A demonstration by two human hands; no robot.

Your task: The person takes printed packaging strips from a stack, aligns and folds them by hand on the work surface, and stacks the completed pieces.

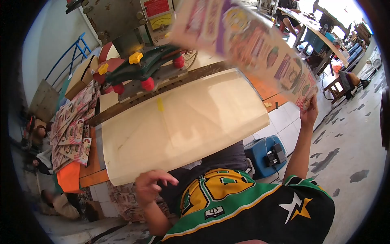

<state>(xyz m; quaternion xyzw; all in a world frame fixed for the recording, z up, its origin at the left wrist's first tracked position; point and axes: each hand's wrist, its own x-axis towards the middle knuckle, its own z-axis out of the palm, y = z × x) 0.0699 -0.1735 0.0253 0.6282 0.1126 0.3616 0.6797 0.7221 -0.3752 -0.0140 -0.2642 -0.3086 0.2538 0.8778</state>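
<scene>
My right hand (309, 112) is raised at the right, fingers closed on the corner of a large printed packaging sheet (260, 51) with food pictures. The sheet stretches up and leftward, blurred by motion, over the far right part of a cream-covered board (183, 122). My left hand (152, 185) is at the near edge of that board, its fingers loosely bent and apart, holding nothing. I cannot tell whether it touches the edge. A strip of yellow tape (160, 104) lies on the board's surface.
Behind the board stands a machine with a dark green plate (142, 65), yellow knobs and red feet. Printed pieces (73, 130) are piled at the left. A blue box (264, 156) with a plugged-in adapter sits right of my lap. Another person (289, 18) is at the far right.
</scene>
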